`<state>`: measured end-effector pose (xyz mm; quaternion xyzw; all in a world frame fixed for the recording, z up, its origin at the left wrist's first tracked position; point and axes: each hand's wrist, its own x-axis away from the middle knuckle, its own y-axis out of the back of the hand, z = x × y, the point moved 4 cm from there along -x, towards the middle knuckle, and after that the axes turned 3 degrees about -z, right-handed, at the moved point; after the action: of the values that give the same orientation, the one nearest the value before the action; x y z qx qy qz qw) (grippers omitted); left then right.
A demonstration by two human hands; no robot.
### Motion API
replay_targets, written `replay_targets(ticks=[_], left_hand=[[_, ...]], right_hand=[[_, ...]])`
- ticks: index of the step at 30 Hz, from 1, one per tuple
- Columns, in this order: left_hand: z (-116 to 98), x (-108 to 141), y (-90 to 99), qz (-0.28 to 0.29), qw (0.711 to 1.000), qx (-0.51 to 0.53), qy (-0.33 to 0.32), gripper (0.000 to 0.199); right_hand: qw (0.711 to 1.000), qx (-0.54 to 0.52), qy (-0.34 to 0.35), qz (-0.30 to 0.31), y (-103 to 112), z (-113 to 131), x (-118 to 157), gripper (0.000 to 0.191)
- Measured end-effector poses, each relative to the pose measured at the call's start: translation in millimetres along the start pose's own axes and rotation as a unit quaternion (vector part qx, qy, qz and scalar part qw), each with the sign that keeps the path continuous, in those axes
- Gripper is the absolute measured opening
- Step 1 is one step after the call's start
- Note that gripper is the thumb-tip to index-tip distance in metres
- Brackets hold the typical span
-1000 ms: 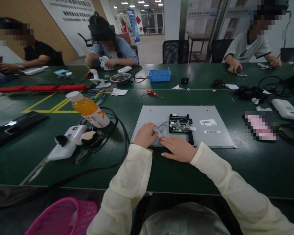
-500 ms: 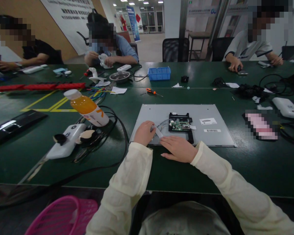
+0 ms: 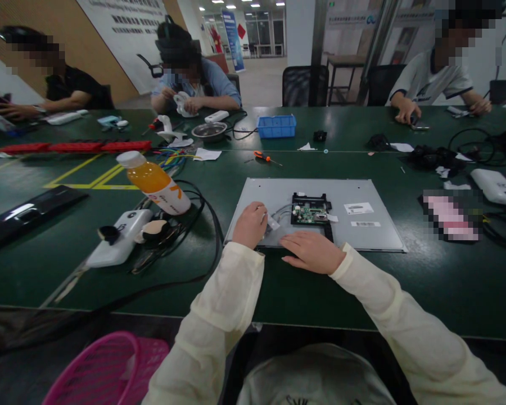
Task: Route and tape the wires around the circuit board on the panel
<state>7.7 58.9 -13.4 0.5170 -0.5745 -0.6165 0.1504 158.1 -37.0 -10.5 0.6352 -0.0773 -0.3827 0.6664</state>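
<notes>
A flat grey metal panel, like the back of a display, lies on the green table. Mounted on it is a black plastic bracket with a green circuit board; thin grey cables run left from the board. My left hand is on the panel's left front part, fingers curled onto a short, pale, shiny strip of tape. Extended fingers of my right hand rest on the panel's front edge, just below the bracket, holding nothing. The undersides of both hands are hidden.
Left of the panel stand a tilted orange drink bottle, a white device and black cables. Behind it lie an orange screwdriver and a blue bin. A phone lies right. Several people sit opposite.
The strip, earlier stretched between both hands, now shows shorter beside my left fingers. My right hand has come off it and shifted slightly right. The view has tilted a little.
</notes>
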Motion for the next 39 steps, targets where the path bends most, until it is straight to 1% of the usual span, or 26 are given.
replay_targets(ticks=[2,4,6,9,12,15,18,20,22,24,27,30,32,33,35,37,39], left_hand=[[-8.1,0.9,6.4,-0.013,1.000,-0.004,-0.027,0.017],[-17.3,2.4,10.1,-0.001,0.998,-0.009,-0.064,0.017],[-26.0,4.8,11.7,0.023,0.995,-0.019,-0.094,0.019],[-36.1,9.4,12.1,0.060,0.990,-0.036,-0.122,0.029],[-41.4,13.5,11.1,0.095,0.986,-0.048,-0.132,0.037],[-41.6,15.7,8.9,0.116,0.981,-0.072,-0.136,0.030],[-39.4,16.4,6.0,0.123,0.976,-0.094,-0.150,0.019],[-37.4,16.2,5.5,0.116,0.975,-0.103,-0.157,0.018],[-35.0,15.2,7.8,0.097,0.977,-0.109,-0.155,0.020],[-31.8,13.8,12.9,0.067,0.981,-0.113,-0.141,0.021],[-24.7,11.6,22.6,0.011,0.987,-0.118,-0.106,0.022],[-16.0,10.3,27.5,-0.024,0.990,-0.116,-0.073,0.022],[-10.5,9.6,26.1,-0.023,0.992,-0.113,-0.056,0.022],[-8.1,9.3,24.3,-0.016,0.993,-0.111,-0.048,0.022],[-4.4,8.9,20.1,0.000,0.994,-0.108,-0.033,0.021],[-2.5,8.6,16.9,0.013,0.994,-0.106,-0.017,0.021],[-2.4,8.4,15.5,0.018,0.995,-0.102,-0.001,0.022]], right_hand=[[1.000,0.001,-0.001,-0.022,6.6,-7.1,3.4,0.033],[0.999,0.003,-0.018,-0.049,15.7,-19.3,8.9,0.031],[0.996,0.008,-0.056,-0.075,26.5,-37.4,17.1,0.029],[0.984,0.018,-0.142,-0.105,41.6,-71.9,35.1,0.028],[0.973,0.018,-0.208,-0.096,49.8,-102.7,55.0,0.028],[0.970,0.005,-0.234,-0.068,51.9,-118.8,68.7,0.031],[0.970,-0.005,-0.239,-0.033,48.9,-121.3,72.4,0.029],[0.971,-0.005,-0.240,-0.017,45.4,-119.5,71.0,0.024],[0.970,0.002,-0.243,-0.009,42.1,-118.1,68.8,0.021],[0.968,0.019,-0.249,-0.007,40.5,-118.5,68.2,0.021],[0.962,0.058,-0.266,-0.032,44.6,-123.6,72.1,0.023],[0.950,0.087,-0.287,-0.087,53.7,-130.8,79.9,0.025],[0.946,0.086,-0.291,-0.112,57.2,-133.4,83.2,0.024],[0.948,0.078,-0.286,-0.114,57.1,-133.2,83.3,0.023],[0.960,0.055,-0.257,-0.096,53.4,-129.7,80.2,0.022],[0.971,0.036,-0.228,-0.064,46.8,-124.5,75.1,0.024],[0.974,0.030,-0.220,-0.038,39.9,-120.9,70.6,0.025]])
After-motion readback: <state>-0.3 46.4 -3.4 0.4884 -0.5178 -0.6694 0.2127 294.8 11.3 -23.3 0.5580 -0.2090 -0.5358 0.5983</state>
